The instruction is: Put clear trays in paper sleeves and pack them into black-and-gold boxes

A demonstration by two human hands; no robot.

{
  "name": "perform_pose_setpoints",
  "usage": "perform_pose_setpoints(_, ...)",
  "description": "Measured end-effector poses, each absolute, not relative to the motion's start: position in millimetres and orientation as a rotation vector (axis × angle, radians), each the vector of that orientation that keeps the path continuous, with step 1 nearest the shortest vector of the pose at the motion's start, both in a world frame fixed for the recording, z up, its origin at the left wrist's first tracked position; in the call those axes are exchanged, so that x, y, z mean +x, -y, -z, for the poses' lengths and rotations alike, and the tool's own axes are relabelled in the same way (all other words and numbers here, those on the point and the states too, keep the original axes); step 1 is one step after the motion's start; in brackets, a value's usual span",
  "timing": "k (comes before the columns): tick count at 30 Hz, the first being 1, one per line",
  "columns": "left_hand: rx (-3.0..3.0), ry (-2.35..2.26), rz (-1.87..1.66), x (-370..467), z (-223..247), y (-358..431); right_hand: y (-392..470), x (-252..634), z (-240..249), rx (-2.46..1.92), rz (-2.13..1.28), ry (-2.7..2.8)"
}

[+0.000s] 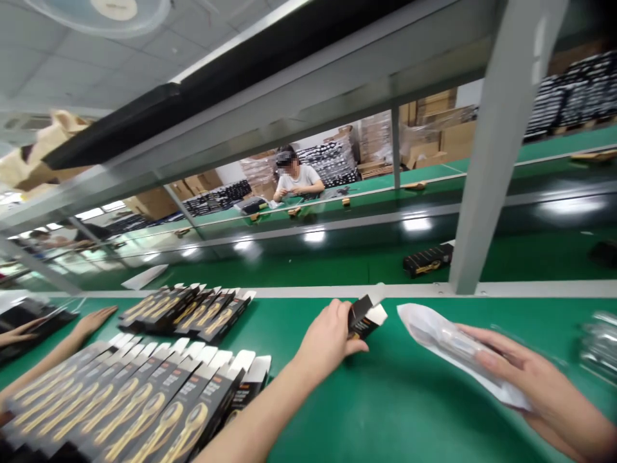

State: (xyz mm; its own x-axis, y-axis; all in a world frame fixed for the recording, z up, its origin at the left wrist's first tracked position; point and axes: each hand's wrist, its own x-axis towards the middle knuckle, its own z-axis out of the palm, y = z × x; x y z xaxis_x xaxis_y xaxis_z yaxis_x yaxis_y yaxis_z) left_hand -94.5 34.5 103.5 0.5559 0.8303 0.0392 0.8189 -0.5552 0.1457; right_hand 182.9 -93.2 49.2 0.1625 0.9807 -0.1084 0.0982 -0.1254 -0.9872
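Note:
My left hand (328, 331) is closed around a small black box (362, 316), whose white end flaps stand open toward the right. In my right hand (535, 379) is a clear plastic-wrapped packet with a white sheet (446, 341), its pointed end aimed at the open box with a gap between them. What lies inside the wrap is blurred. Left of my left arm, a row of black boxes with gold spoon-like pictures (144, 411) lies on the green table (308, 411), their white flaps open. A second group of such boxes (193, 308) lies behind it.
Another person's hand (94, 319) rests beside the boxes at the left. A metal post (496, 154) rises at the table's back edge. Beyond it, a black box (428, 259) lies on the green belt. Clear plastic packs (600, 347) sit at right. A person (296, 177) works opposite.

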Motion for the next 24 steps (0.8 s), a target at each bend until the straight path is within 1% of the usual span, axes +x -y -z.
perform_pose_setpoints(2,2.746,-1.281,-0.170,-81,-109,-12,98,184,-63,-1.257,-1.433,0.901)
perform_pose_setpoints(3,2.779,-1.223,-0.176,-77,-111,-3,101,184,-67,-1.187,-1.532,0.833)
perform_pose_setpoints(7,2.908,-1.060,-0.224,-72,-114,18,113,191,-71,-1.161,-1.672,0.869)
perform_pose_setpoints(12,3.036,-0.886,-0.253,-75,-106,38,124,203,-67,-1.311,-1.626,1.119)
perform_pose_setpoints(15,3.150,-0.820,-0.176,-71,-103,47,129,199,-64,-1.422,-1.529,1.265)
perform_pose_setpoints(18,3.207,-0.849,-0.126,-66,-102,49,131,185,-58,-1.535,-1.389,1.359)
perform_pose_setpoints(21,3.221,-0.835,-0.106,-63,-102,48,130,172,-48,-1.604,-1.251,1.311)
perform_pose_setpoints(24,3.226,-0.746,-0.055,-61,-102,47,126,164,-37,-1.605,-1.269,1.133)
